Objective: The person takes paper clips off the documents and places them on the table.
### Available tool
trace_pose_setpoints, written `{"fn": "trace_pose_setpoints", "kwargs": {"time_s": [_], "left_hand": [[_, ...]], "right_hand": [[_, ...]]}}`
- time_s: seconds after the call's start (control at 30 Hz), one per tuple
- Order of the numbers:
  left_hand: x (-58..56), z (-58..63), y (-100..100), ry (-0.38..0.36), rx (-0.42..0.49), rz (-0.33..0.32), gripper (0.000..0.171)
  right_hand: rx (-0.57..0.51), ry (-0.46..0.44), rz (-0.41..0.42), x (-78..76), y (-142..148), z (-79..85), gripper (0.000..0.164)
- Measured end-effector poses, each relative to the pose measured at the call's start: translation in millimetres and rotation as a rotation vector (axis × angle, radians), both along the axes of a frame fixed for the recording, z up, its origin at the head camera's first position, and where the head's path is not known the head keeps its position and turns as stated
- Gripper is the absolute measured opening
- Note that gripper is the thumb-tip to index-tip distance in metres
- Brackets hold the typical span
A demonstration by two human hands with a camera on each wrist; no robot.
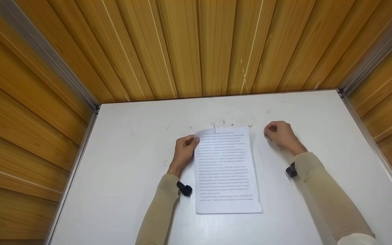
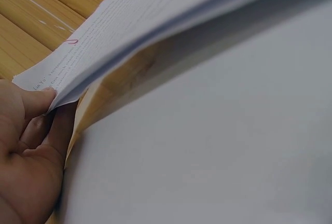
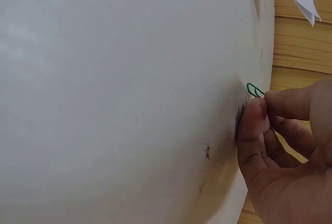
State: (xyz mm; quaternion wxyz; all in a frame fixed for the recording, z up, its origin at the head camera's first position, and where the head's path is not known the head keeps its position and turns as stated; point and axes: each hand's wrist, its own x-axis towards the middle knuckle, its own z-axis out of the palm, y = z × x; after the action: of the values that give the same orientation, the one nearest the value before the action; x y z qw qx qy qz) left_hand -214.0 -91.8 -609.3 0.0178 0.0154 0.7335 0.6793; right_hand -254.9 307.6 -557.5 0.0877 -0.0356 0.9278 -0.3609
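Observation:
A stack of printed paper sheets (image 1: 223, 170) lies before me, its top left corner lifted a little. My left hand (image 1: 183, 149) pinches that corner, the thumb over the print and the fingers underneath, as the left wrist view shows. On the stack's top edge sits a red paper clip (image 2: 71, 41). To the right of the sheets, apart from them, my right hand (image 1: 281, 136) pinches a green paper clip (image 3: 253, 89) between thumb and index finger, just above the table. One looped end of that clip sticks out past the fingertips.
The white table (image 1: 131, 143) carries dark scuffs and marks (image 1: 218, 121) beyond the paper's top edge. Wood-look panel walls (image 1: 182, 51) enclose the table at the back and both sides. Each wrist wears a small black camera (image 1: 291, 170).

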Motion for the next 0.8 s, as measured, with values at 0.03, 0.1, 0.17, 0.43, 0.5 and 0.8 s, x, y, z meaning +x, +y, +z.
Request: {"fn": "trace_pose_setpoints", "kwargs": {"time_s": [0.03, 0.1, 0.17, 0.43, 0.5, 0.8], "left_hand": [[-0.1, -0.2, 0, -0.004, 0.001, 0.002, 0.031], [-0.1, -0.2, 0, -0.012, 0.001, 0.007, 0.031], [0.0, 0.0, -1, -0.017, -0.001, 0.01, 0.03], [0.0, 1.6, -1, -0.008, -0.006, 0.015, 0.028], [0.0, 1.4, -1, -0.004, -0.011, 0.013, 0.028], [-0.7, -0.4, 0, -0.019, -0.011, 0.015, 0.03]], "right_hand": [[0.004, 0.0, 0.002, 0.2, 0, 0.5, 0.022], [0.01, -0.002, -0.002, 0.4, -1, 1.4, 0.022], [0.017, -0.005, -0.002, 0.3, -1, 1.8, 0.023], [0.018, -0.004, 0.009, 1.0, -3, 4.3, 0.024], [0.014, 0.009, 0.015, 1.7, -3, 5.1, 0.025], [-0.038, 0.125, 0.003, 0.4, -18, 15.1, 0.023]]}}
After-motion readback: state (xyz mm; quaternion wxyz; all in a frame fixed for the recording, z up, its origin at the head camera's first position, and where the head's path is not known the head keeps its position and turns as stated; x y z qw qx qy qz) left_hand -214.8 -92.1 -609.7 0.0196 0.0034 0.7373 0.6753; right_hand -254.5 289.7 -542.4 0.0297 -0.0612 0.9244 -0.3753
